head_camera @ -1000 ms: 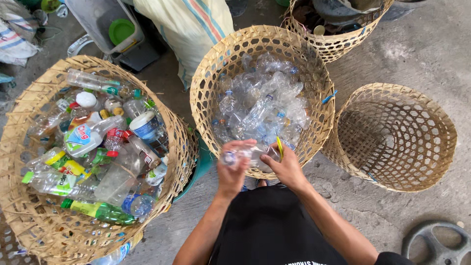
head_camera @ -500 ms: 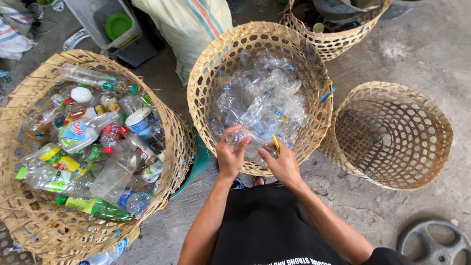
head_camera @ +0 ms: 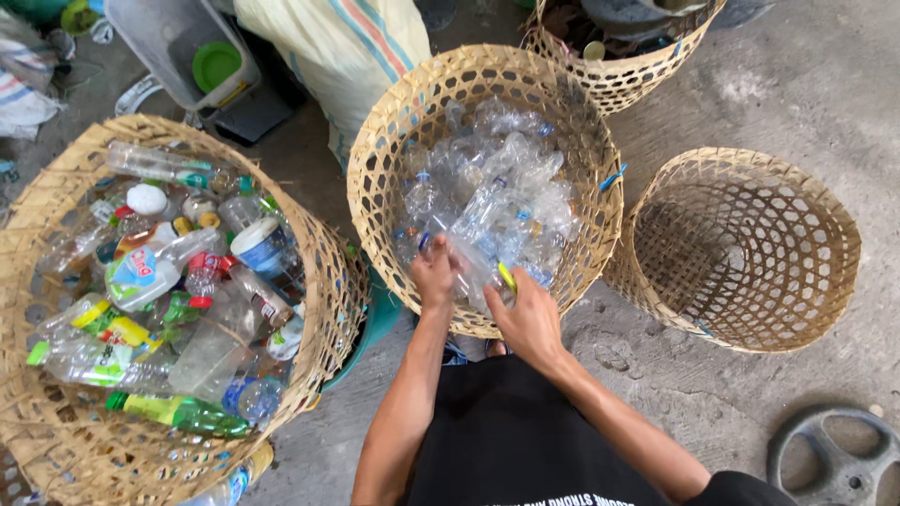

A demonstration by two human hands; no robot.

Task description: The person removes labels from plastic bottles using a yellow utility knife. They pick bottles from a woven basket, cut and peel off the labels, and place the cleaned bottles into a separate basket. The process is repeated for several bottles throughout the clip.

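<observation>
Three woven baskets ring you in the head view. Your left hand (head_camera: 434, 272) and right hand (head_camera: 527, 317) are both closed on a clear plastic bottle (head_camera: 472, 267) held over the near rim of the middle basket (head_camera: 375, 159), which is heaped with clear bottles. The right hand also pinches a small yellow cutter (head_camera: 506, 276). The bottle looks light, thin and crushable, probably slick; the firmer neck seems the best place to hold it. The mixed-bottle basket (head_camera: 323, 272) crowds your left; the empty basket (head_camera: 750, 248) and concrete floor (head_camera: 806, 84) leave open room on your right.
</observation>
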